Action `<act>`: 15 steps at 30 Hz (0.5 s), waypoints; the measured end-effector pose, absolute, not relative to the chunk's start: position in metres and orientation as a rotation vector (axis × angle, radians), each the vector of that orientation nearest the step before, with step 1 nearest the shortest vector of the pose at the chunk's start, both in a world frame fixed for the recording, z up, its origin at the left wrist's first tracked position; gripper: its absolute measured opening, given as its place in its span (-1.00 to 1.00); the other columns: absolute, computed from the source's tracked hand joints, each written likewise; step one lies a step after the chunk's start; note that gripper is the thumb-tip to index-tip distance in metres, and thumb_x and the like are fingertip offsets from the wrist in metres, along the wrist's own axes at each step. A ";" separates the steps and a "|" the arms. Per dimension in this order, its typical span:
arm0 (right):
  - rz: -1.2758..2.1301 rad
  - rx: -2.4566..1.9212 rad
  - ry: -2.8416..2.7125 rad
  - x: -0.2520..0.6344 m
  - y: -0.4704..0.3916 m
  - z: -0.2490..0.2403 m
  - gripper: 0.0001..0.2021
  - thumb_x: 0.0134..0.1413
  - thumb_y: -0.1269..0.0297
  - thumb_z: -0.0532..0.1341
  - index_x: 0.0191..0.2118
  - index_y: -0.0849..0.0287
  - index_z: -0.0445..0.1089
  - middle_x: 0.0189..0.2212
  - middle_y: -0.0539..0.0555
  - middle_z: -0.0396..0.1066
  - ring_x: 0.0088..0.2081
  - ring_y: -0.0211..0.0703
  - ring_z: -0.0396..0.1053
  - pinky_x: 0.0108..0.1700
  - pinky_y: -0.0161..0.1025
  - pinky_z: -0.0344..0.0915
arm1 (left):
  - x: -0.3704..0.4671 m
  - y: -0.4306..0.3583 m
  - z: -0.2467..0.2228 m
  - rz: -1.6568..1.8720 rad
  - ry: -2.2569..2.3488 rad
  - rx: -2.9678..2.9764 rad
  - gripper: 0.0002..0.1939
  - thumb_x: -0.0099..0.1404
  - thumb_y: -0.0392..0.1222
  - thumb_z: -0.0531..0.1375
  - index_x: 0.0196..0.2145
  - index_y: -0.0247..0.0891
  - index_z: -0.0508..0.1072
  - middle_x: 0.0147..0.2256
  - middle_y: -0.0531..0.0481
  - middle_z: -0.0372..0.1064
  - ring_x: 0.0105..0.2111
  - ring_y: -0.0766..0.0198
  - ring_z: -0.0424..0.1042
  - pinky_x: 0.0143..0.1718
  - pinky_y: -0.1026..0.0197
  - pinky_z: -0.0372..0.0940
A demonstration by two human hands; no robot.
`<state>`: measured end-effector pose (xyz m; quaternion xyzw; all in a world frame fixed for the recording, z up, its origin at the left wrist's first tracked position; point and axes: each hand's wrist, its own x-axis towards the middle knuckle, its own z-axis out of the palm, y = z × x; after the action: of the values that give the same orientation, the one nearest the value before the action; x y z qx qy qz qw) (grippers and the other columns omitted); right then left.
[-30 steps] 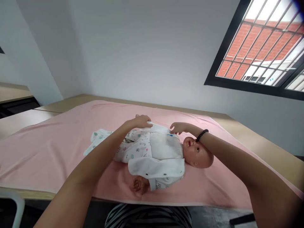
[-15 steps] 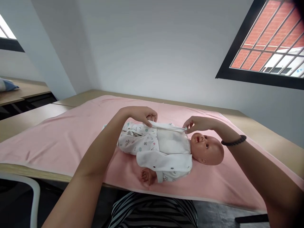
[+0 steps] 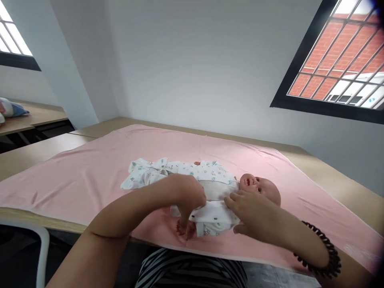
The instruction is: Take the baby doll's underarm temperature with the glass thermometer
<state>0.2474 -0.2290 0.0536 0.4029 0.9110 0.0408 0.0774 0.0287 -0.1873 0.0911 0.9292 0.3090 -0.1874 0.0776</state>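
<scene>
A baby doll point(image 3: 271, 191) lies on its back on a pink cloth point(image 3: 90, 176), its head to the right. It wears a white printed garment point(image 3: 183, 169) whose front is spread apart over a plain white middle. My left hand point(image 3: 190, 194) is bent down over the near front flap, beside the doll's near hand point(image 3: 189, 229); its fingertips are partly hidden. My right hand point(image 3: 250, 208) reaches over the same flap point(image 3: 214, 213) near the doll's neck, fingers apart and touching the cloth's upper edge.
The pink cloth covers most of a wooden table point(image 3: 336, 172). A white tubular frame point(image 3: 43, 252) stands at the lower left. Another table point(image 3: 45, 114) with a blue and white item point(image 3: 18, 109) is at the far left. A wall and barred windows are behind.
Both hands have left the far flap, which now lies folded outward on the far side, and have moved down to the near flap. The view has shifted slightly.
</scene>
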 end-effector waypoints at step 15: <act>-0.328 1.133 2.744 0.276 -0.175 0.096 -0.83 0.25 0.37 0.05 -0.40 0.14 0.21 -0.47 -0.03 0.34 -0.47 -0.25 0.18 -0.41 -0.24 0.03 | 0.016 -0.171 0.112 -0.403 1.082 2.983 -0.79 0.14 -0.49 0.13 -0.37 -0.24 0.48 -0.42 -0.03 0.44 -0.53 0.27 0.28 -0.50 0.22 0.11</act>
<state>0.2759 -0.1749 0.0957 0.3781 0.9160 -0.1096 0.0772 0.0164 -0.1714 0.1121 0.9322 0.3383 -0.1259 -0.0284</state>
